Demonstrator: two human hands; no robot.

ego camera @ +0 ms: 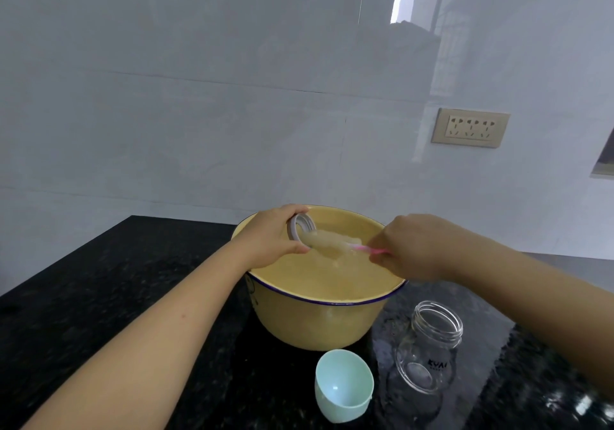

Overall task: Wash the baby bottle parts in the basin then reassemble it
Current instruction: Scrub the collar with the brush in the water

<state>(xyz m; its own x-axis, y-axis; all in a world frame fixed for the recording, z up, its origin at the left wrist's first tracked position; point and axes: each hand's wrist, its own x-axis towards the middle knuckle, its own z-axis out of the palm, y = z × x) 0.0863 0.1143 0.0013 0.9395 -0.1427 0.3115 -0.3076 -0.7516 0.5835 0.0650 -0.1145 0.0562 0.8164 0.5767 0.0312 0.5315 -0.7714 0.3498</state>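
Note:
Over the yellow basin (319,323), my left hand (272,240) grips the bottle's white screw ring (300,231), its opening turned to the right. My right hand (408,246) pinches the pink handle of a bottle brush (332,246). The pale sponge head of the brush pokes into the ring. The clear glass bottle body (428,346) stands upright and open on the counter, right of the basin. A mint green cap (344,384) lies on its side in front of the basin, its hollow facing me.
The basin sits on a black speckled countertop (116,296) against a glossy white wall. A beige socket plate (470,127) is mounted on the wall at the right. The counter around the glass bottle looks wet.

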